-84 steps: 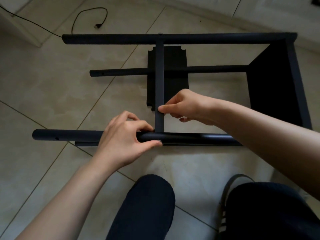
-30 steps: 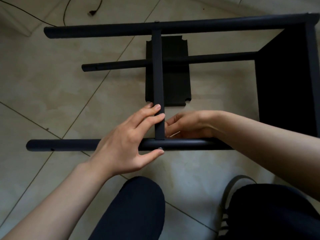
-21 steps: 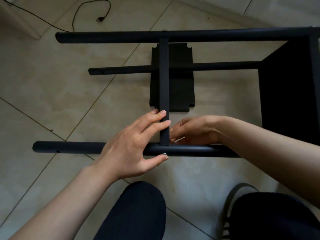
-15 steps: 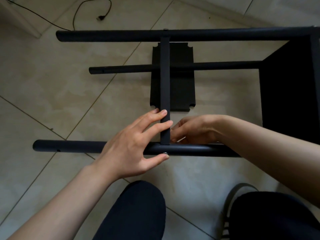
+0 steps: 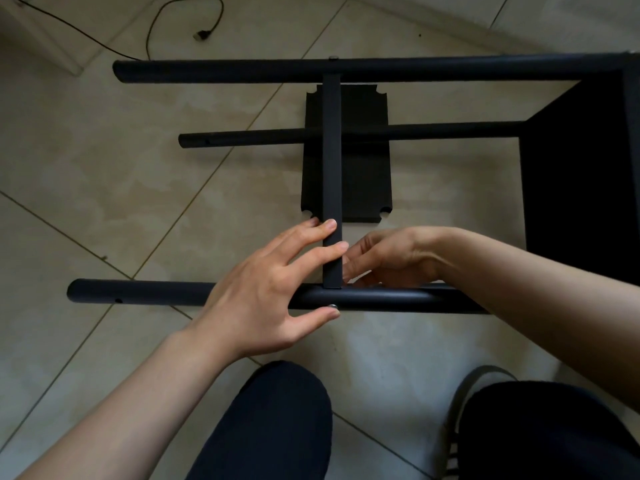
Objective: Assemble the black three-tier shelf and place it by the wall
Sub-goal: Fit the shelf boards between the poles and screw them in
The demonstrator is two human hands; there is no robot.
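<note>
Both hands staying put since half a second ago, left hand [image 5: 263, 289] fingers lying straight against crossbar [image 5: 331, 168], thumb touching screw [image 5: 333, 306] on near tube [image 5: 381, 297], right hand [image 5: 388, 258] fingers curling behind crossbar, grasp unclear, shelf frame [image 5: 381, 69] lying sideways on floor [image 5: 104, 168].

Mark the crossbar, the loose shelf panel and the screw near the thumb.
crossbar [image 5: 332, 168]: head view, middle of its length.
shelf panel [image 5: 365, 181]: head view, flat face right of crossbar.
screw [image 5: 333, 306]: head view, its head.

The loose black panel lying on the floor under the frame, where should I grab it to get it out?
Probably by its near short edge: the loose black panel lies flat, with the thin tube and crossbar crossing above it. Its near edge, beyond the left hand, shows uncovered, so slide it towards you under the near tube.
</note>
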